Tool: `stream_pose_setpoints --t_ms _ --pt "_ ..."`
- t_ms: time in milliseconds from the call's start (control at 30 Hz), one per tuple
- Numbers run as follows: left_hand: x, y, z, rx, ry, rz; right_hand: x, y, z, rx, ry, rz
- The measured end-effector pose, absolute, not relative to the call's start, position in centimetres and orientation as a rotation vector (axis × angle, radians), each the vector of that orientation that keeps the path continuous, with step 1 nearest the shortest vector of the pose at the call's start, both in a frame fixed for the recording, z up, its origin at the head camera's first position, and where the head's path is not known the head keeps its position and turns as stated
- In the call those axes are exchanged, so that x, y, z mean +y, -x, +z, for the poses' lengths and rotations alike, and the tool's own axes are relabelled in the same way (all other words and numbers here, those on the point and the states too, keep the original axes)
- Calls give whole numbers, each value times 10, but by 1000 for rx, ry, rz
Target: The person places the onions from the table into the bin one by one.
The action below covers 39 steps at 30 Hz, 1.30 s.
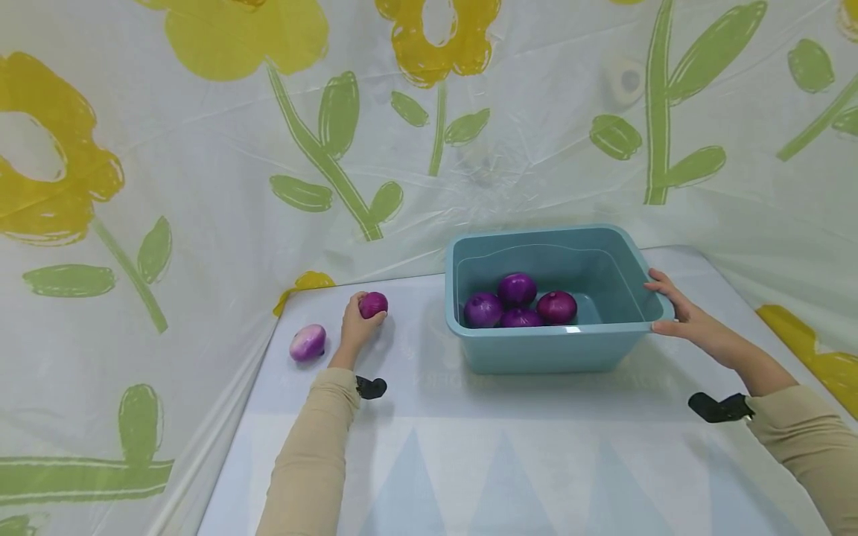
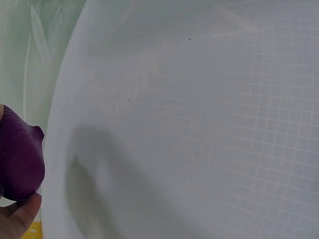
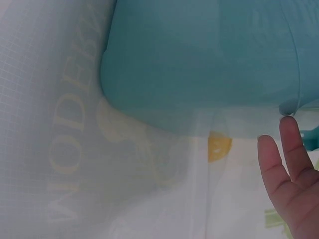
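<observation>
My left hand (image 1: 358, 327) grips a red onion (image 1: 373, 304) at the far left part of the table. That onion (image 2: 21, 154) shows at the edge of the left wrist view, with fingertips around it. A paler purple-and-white onion (image 1: 308, 343) lies on the table left of this hand. My right hand (image 1: 700, 327) holds the right front corner of a teal plastic basin (image 1: 536, 350), thumb at the front and fingers along the side rim. In the right wrist view two fingers (image 3: 293, 144) extend below the rim. Several red onions (image 1: 518, 289) sit inside the basin, toward its left.
A white cloth with pale blue triangles covers the table (image 1: 456, 461). Behind and beside it hangs a white curtain (image 1: 221, 171) printed with yellow flowers and green leaves. The basin stands close to the table's back edge.
</observation>
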<state>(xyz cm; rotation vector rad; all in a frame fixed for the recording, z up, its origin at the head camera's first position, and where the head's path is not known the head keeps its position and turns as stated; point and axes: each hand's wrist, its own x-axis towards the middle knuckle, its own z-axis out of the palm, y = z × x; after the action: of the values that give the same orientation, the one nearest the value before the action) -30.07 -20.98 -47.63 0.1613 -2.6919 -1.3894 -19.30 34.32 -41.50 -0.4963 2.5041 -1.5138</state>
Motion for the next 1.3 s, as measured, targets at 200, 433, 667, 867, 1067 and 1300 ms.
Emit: stream_pose_setpoints --t_ms 200,433,667,867,1067,1300 --pt "-209 301 -455 -2674 -127 -1400 343 194 -415 2513 486 -1509" --pt "-207 304 -434 -2627 -109 -1425 343 194 -416 2511 493 -1514" --pt "-204 312 -412 -2588 -78 -1432 343 193 -416 2501 532 -1531" --pt "-198 316 -392 -2538 -31 -1424 344 193 -416 2505 529 -1527" --pt "-188 318 -368 -2547 1 -1440 344 194 -416 2509 524 -1522" --pt "-172 321 -346 -2556 37 -1446 343 193 -416 2511 516 -1517"
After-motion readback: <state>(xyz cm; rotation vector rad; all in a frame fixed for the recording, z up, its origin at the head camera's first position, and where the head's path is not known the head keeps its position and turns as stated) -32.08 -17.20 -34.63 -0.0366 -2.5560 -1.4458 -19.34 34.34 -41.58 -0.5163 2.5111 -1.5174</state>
